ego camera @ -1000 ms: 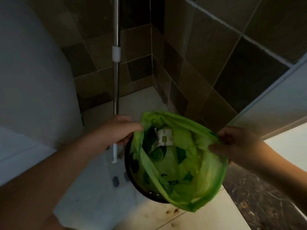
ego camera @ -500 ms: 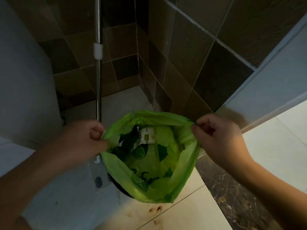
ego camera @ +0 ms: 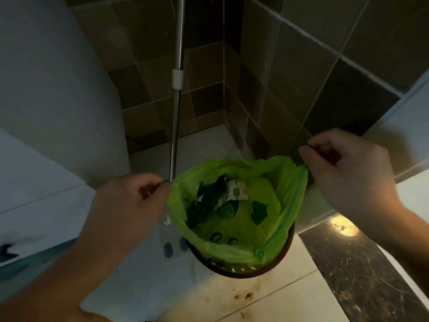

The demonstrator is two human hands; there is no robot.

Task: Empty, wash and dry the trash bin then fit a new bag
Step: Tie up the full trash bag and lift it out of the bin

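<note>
Thin green plastic trash bag (ego camera: 234, 231), mouth pulled wide, sitting in a round dark bin (ego camera: 260, 267) on the pale tiled floor (ego camera: 285, 300). Inside: white paper scrap (ego camera: 236, 194) and dark green printed wrappers (ego camera: 209, 201). Left hand (ego camera: 130, 205) pinching the bag's left rim; right hand (ego camera: 343, 173) pinching the right rim, raised higher. Behind, a metal mop pole (ego camera: 176, 108) standing before brown wall tiles (ego camera: 290, 73). Brown stains (ego camera: 243, 296) just in front of the bin.

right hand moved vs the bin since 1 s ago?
Yes. The right hand, pinching the green bag, has risen up and outward from the bin rim; earlier it sat level with the rim.
</note>
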